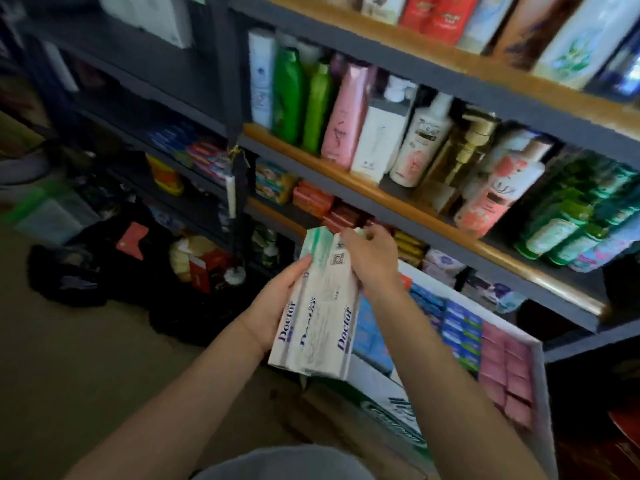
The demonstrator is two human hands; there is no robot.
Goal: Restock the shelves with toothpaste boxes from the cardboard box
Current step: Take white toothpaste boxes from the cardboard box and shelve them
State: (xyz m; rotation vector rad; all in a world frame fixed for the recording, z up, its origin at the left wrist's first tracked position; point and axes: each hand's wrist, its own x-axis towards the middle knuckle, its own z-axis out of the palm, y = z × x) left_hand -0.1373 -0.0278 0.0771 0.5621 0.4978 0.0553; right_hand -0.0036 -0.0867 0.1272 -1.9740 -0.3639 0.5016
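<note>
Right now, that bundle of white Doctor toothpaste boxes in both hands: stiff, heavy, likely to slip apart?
The Doctor toothpaste boxes look like rigid cartons, so probably stiff rather than floppy. They are likely light: the left hand supports several from beneath. They may slide against each other, since no wrap is visible and the right hand grips their top ends.

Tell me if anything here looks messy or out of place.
Yes. On the floor left of the shelves, dark bags and loose red packets lie in a heap. The toothpaste boxes in both hands look intact, and the bottles stand upright.
</note>
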